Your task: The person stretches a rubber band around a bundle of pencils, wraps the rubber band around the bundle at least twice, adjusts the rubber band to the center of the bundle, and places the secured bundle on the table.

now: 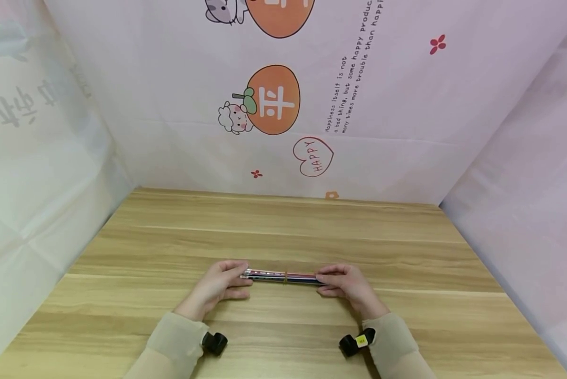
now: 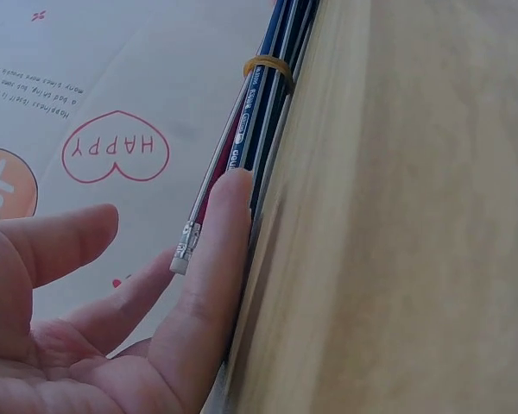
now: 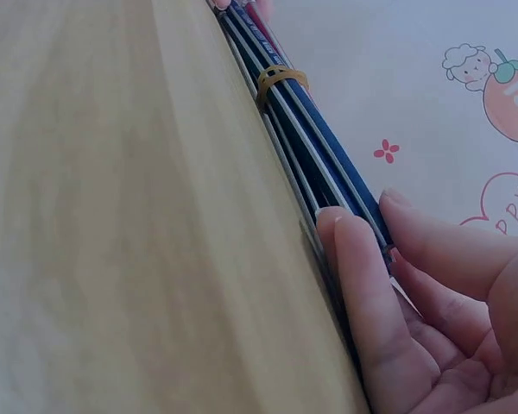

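A bundle of pencils [image 1: 295, 277], dark blue and red, lies crosswise on the wooden table. A yellowish rubber band [image 3: 281, 78] circles it near the middle. At the bundle's left end is my left hand [image 1: 221, 284]. One extended finger [image 2: 224, 233] touches the pencils there, while the thumb [image 2: 69, 244] stands apart from them. A white eraser tip with a metal ferrule [image 2: 183, 248] shows beside that finger. My right hand [image 1: 350, 287] pinches the other end between thumb [image 3: 440, 237] and fingertips. Its fingers partly hide that end.
The wooden table [image 1: 283, 226] runs back to a pale printed cloth wall [image 1: 383, 163]. More cloth hangs on the left [image 1: 37, 173] and right [image 1: 525, 158]. Small black cameras [image 1: 214, 343] are strapped to both wrists.
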### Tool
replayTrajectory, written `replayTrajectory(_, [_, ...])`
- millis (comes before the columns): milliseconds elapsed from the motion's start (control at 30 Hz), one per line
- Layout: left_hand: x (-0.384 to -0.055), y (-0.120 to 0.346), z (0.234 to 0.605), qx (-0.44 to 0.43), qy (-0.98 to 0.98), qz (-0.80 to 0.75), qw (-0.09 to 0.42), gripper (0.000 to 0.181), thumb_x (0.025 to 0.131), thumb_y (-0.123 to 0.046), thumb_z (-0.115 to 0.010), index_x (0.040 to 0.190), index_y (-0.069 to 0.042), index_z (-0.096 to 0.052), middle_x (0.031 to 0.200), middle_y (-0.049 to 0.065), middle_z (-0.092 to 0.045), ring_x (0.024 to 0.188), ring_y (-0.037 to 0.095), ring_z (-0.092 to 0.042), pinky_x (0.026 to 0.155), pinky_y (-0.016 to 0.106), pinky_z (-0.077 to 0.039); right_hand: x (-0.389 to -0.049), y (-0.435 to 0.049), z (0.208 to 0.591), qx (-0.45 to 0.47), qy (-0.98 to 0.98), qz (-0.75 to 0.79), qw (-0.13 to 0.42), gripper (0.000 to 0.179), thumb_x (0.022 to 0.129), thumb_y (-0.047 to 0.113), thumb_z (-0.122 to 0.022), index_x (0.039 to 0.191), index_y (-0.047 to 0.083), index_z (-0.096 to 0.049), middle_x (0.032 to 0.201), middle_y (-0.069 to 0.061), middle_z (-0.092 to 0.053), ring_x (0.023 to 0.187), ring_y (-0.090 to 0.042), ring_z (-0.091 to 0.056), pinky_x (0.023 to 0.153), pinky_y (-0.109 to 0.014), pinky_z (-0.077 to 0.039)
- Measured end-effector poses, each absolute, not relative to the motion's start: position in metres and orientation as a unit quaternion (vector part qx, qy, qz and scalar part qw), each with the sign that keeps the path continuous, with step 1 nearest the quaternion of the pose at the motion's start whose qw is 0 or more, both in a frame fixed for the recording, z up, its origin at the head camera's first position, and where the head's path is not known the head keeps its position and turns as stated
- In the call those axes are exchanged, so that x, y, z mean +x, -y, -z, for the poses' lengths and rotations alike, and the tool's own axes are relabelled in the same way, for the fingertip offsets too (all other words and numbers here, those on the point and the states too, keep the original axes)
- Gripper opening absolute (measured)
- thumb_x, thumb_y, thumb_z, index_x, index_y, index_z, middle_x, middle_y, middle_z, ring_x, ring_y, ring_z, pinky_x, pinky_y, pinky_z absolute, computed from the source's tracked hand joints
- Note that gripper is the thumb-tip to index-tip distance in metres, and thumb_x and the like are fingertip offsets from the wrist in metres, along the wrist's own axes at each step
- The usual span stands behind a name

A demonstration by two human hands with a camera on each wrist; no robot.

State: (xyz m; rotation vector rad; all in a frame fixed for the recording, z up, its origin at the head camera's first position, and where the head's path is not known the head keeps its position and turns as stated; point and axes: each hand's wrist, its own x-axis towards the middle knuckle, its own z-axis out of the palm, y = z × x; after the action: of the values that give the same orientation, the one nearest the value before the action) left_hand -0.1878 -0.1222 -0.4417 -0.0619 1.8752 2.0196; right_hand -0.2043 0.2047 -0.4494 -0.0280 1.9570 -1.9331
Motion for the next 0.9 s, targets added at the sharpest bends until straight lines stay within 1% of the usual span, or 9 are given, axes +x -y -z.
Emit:
replayTrajectory(167, [-0.187,0.123,0.44,-0.015,-0.672,-0.714,0.198,0.051,0.104,-0.02,-0.051,0.143,0.012,-0.039,0.147,0.034,-0.04,0.109,0.033,-0.067,0.084,0.041,-0.065,-0.204,-0.203,0.448,-0.011,-0.699,0.687,0.198,0.035,0.091,0.001,-0.067,0.12,-0.016,-0.058,0.089,0.001,-0.072,0.07,-0.012,-0.071,0.068,-0.023,-0.064])
replayTrajectory(267, [-0.187,0.124,0.44,-0.014,-0.672,-0.713,0.2,0.052,0.104,-0.021,-0.051,0.143,0.012,-0.039,0.147,0.034,-0.039,0.109,0.033,-0.067,0.084,0.041,-0.065,-0.204,-0.203,0.448,-0.011,-0.698,0.688,0.2,0.035,0.091,0.0,-0.067,0.12,-0.017,-0.057,0.088,0.001,-0.072,0.069,-0.011,-0.071,0.067,-0.022,-0.064])
replayTrajectory(367, [-0.187,0.125,0.441,-0.015,-0.672,-0.712,0.202,0.052,0.104,-0.021,-0.051,0.143,0.012,-0.038,0.147,0.034,-0.04,0.107,0.031,-0.068,0.085,0.041,-0.065,-0.205,-0.202,0.449,-0.011,-0.698,0.688,0.2,0.036,0.092,0.0,-0.066,0.121,-0.017,-0.056,0.089,0.0,-0.071,0.069,-0.011,-0.071,0.068,-0.022,-0.064])
replayTrajectory(600, [-0.188,0.128,0.441,-0.016,-0.676,-0.709,0.202,0.054,0.104,-0.023,-0.052,0.143,0.011,-0.038,0.146,0.033,-0.041,0.1,0.026,-0.07,0.083,0.04,-0.065,-0.205,-0.206,0.448,-0.001,-0.716,0.673,0.187,0.038,0.093,0.008,-0.067,0.122,-0.015,-0.058,0.094,0.001,-0.072,0.067,-0.012,-0.069,0.066,-0.023,-0.064])
replayTrajectory(767, [-0.187,0.135,0.436,-0.016,-0.69,-0.699,0.189,0.055,0.103,-0.024,-0.054,0.143,0.011,-0.039,0.143,0.033,-0.045,0.098,0.027,-0.07,0.082,0.039,-0.065,-0.206,-0.213,0.438,0.012,-0.699,0.697,0.157,0.037,0.095,0.01,-0.066,0.123,-0.012,-0.058,0.101,-0.006,-0.074,0.072,-0.013,-0.071,0.07,-0.023,-0.065])
replayTrajectory(833, [-0.188,0.139,0.432,-0.013,-0.695,-0.697,0.177,0.053,0.103,-0.023,-0.054,0.142,0.01,-0.039,0.141,0.032,-0.047,0.097,0.026,-0.07,0.083,0.039,-0.065,-0.206,-0.216,0.432,0.016,-0.695,0.707,0.133,0.036,0.096,0.012,-0.064,0.124,-0.011,-0.058,0.104,-0.006,-0.075,0.075,-0.014,-0.072,0.073,-0.024,-0.065])
replayTrajectory(900, [-0.188,0.143,0.427,-0.009,-0.697,-0.699,0.162,0.051,0.103,-0.021,-0.053,0.142,0.01,-0.04,0.14,0.031,-0.048,0.098,0.025,-0.069,0.084,0.039,-0.065,-0.206,-0.219,0.424,0.02,-0.692,0.714,0.103,0.031,0.098,0.014,-0.063,0.121,-0.007,-0.062,0.104,-0.004,-0.075,0.078,-0.015,-0.073,0.076,-0.025,-0.065])
